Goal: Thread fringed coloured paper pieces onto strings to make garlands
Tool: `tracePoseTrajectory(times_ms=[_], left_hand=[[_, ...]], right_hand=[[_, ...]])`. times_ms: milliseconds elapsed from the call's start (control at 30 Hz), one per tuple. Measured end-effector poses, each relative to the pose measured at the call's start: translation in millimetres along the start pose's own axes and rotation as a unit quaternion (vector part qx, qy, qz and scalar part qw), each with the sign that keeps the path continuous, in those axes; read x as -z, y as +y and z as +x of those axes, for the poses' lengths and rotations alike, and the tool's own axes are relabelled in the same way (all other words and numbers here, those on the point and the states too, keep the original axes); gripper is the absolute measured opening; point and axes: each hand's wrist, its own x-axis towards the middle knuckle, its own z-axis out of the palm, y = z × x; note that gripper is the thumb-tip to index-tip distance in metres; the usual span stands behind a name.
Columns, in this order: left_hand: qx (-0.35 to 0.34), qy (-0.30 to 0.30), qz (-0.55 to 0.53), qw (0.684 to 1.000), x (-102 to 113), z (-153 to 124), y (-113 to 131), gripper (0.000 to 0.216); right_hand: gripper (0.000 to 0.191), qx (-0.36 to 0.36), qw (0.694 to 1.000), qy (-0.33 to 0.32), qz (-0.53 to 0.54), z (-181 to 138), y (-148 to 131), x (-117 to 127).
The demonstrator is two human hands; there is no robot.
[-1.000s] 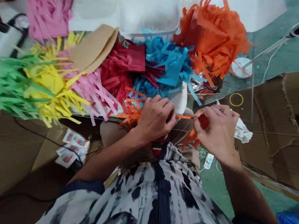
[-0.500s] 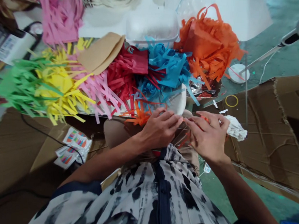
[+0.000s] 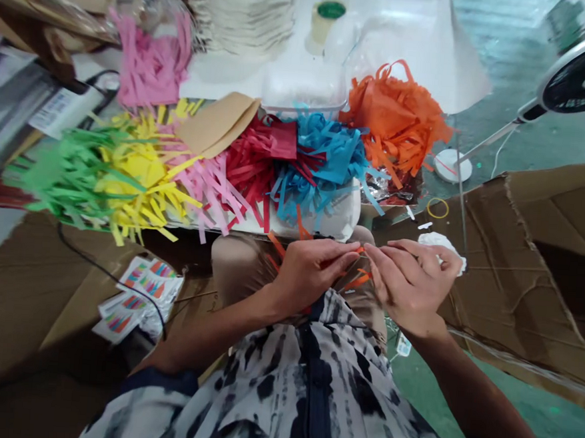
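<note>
Above my lap, my left hand [image 3: 309,273] and my right hand [image 3: 413,284] meet fingertip to fingertip. Both pinch an orange tissue-paper tassel [image 3: 361,279], whose twisted middle shows as a small orange bit between the fingertips. Its loose strips stick out past my left hand and hang below the fingertips; the rest is hidden by my fingers. Just beyond, on the table edge, lie fringed tissue bunches: blue [image 3: 330,155], dark red [image 3: 252,153], pink [image 3: 210,180], yellow [image 3: 140,168] and green [image 3: 70,177]. A crumpled white bundle [image 3: 441,243] shows behind my right hand.
An orange fringed pile [image 3: 400,113] lies at the table's right, beside a clear plastic tray [image 3: 304,90]. Brown paper pieces [image 3: 216,127] rest on the bunches. A tape roll [image 3: 326,21] stands farther back. Cardboard [image 3: 560,264] and a fan [image 3: 583,76] are on the right.
The view has shifted, so the table appears lower and more of its back shows. Both hands still pinch the orange tassel, with its orange middle now visible between the fingertips.
</note>
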Motion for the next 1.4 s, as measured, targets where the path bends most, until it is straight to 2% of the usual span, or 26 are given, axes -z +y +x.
tracePoseTrajectory(times_ms=[33, 100, 167, 233, 267, 333, 400, 467, 533, 600, 667, 767, 833, 900, 967, 1067, 1133, 1167, 1200, 1233, 1333, 1400], left_hand=[[0.064, -0.015, -0.088, 0.994, 3, 2, 5, 0.03], [0.17, -0.059, -0.23, 0.956, 9, 7, 13, 0.031], [0.23, -0.104, -0.32, 0.913, 15, 11, 18, 0.028], [0.252, -0.133, -0.363, 0.887, 18, 15, 21, 0.028], [0.249, -0.136, -0.369, 0.885, 19, 18, 22, 0.028], [0.203, -0.109, -0.359, 0.905, 19, 24, 24, 0.027], [0.129, -0.068, -0.34, 0.929, 20, 33, 24, 0.026], [0.09, -0.059, -0.332, 0.937, 22, 44, 25, 0.027], [0.094, -0.074, -0.326, 0.938, 26, 54, 26, 0.029], [0.091, -0.064, -0.319, 0.941, 28, 62, 27, 0.032], [0.066, -0.038, -0.316, 0.946, 29, 69, 27, 0.034], [0.034, -0.027, -0.324, 0.945, 25, 76, 25, 0.04], [0.033, -0.031, -0.34, 0.939, 23, 81, 21, 0.043], [0.046, -0.015, -0.36, 0.932, 24, 85, 15, 0.045], [0.063, 0.023, -0.366, 0.928, 30, 87, 7, 0.044], [0.074, 0.088, -0.359, 0.926, 43, 88, -4, 0.039], [0.066, 0.115, -0.373, 0.919, 52, 88, -10, 0.036], [0.062, 0.121, -0.388, 0.912, 55, 88, -11, 0.037], [0.06, 0.124, -0.405, 0.904, 58, 88, -12, 0.039], [0.06, 0.125, -0.419, 0.897, 60, 88, -13, 0.042], [0.074, 0.123, -0.428, 0.892, 64, 88, -12, 0.041], [0.084, 0.12, -0.423, 0.894, 67, 88, -10, 0.038]], right_hand=[[0.019, 0.001, 1.0, 0.012, -0.001, 3, 1, 5], [0.024, -0.008, 0.999, 0.034, 0.008, 7, 1, 12], [0.026, -0.039, 0.997, 0.045, 0.04, 10, -1, 16], [0.021, -0.098, 0.988, 0.053, 0.11, 15, -5, 15], [0.016, -0.134, 0.976, 0.057, 0.161, 19, -7, 13], [0.007, -0.212, 0.932, 0.058, 0.288, 28, -10, 7], [0.008, -0.281, 0.865, 0.052, 0.413, 39, -10, -2], [0.01, -0.327, 0.804, 0.051, 0.494, 50, -7, -10], [0.01, -0.347, 0.772, 0.06, 0.529, 58, -2, -15], [0.008, -0.346, 0.763, 0.054, 0.544, 64, 4, -17], [0.009, -0.332, 0.768, 0.026, 0.547, 69, 9, -15], [0.011, -0.298, 0.816, -0.003, 0.496, 77, 16, -12], [0.012, -0.274, 0.847, 0.01, 0.456, 84, 20, -12], [0.015, -0.254, 0.858, 0.022, 0.446, 96, 25, -18], [0.019, -0.238, 0.863, -0.006, 0.445, 114, 33, -30], [0.026, -0.199, 0.893, -0.08, 0.396, 159, 47, -60], [0.028, -0.16, 0.938, -0.114, 0.284, 198, 55, -86], [0.029, -0.145, 0.956, -0.156, 0.2, 218, 58, -101], [0.031, -0.13, 0.962, -0.212, 0.116, 237, 60, -116], [0.032, -0.131, 0.96, -0.234, 0.085, 256, 62, -131], [0.025, -0.127, 0.945, -0.3, 0.032, 298, 62, -170], [0.02, -0.126, 0.932, -0.34, 0.008, 314, 61, -190]])
